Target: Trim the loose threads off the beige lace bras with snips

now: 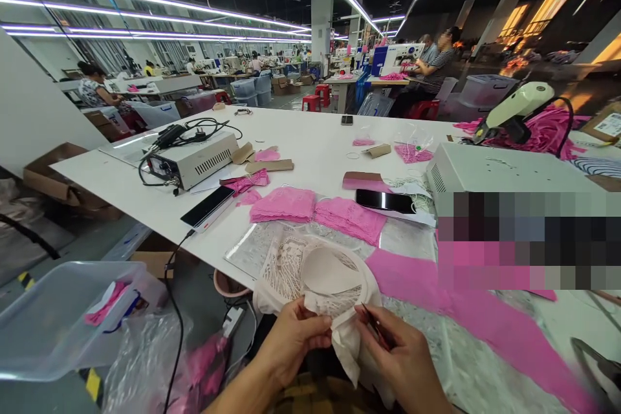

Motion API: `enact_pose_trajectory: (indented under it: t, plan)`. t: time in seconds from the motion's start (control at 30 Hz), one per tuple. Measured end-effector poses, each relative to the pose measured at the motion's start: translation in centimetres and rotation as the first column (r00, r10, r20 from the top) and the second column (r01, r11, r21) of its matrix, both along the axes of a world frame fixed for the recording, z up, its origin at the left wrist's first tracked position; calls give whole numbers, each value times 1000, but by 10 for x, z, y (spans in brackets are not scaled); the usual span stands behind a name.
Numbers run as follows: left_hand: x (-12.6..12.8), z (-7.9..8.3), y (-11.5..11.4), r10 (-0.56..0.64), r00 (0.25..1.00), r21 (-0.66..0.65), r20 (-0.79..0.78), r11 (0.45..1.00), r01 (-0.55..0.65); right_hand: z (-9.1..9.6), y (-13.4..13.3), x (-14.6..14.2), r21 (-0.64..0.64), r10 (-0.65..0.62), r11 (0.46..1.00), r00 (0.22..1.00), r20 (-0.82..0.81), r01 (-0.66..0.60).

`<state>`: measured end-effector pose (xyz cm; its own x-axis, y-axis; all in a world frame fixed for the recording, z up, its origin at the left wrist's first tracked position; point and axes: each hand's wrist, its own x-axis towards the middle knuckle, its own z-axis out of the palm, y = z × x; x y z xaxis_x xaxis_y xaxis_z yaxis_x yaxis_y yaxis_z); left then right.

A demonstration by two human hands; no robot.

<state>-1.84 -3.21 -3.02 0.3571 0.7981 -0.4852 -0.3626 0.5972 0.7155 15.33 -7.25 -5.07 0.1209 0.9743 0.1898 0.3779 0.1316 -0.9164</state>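
Observation:
A cream lace bra (330,272) with a smooth moulded cup lies at the table's near edge, its lower cloth hanging over the side. My left hand (294,339) pinches the near edge of the bra between thumb and fingers. Close beside it, my right hand (402,349) is closed round a small dark pointed tool (372,323), its tip by the bra's edge. The fingers hide most of this tool, so its exact kind does not show. Behind the bra sit two stacks of pink lace pieces (284,205), and a pink fabric strip (485,314) stretches away to the right.
On the white table (301,136) are a grey power box (201,158) with cables, a phone (385,200), a tablet-like device (208,207) and a larger pale box (504,168) under a cutter-like tool (517,110). A clear bin (72,317) stands at left. People sew farther back.

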Motion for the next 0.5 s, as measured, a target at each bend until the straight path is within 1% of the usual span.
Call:
enact_pose_trajectory:
  t: [0.1,0.2,0.33,0.43,0.5]
  plan:
    - [-1,0,0,15,1000,-5,-12,1000,-15,-9,-4,-1,110,41,992,992,116,-54]
    - [-1,-1,1,38,999,-19,-9,999,-38,-14,-4,-2,163,46,984,986,163,-73]
    - [1,-2,1,68,997,-30,27,997,-67,-11,-1,-3,145,60,986,985,164,-84]
    - [4,-1,1,85,995,8,54,996,-85,-6,1,-4,128,33,990,988,152,-53]
    - [7,2,2,93,993,51,75,994,-97,0,2,-6,155,16,987,990,138,-38]
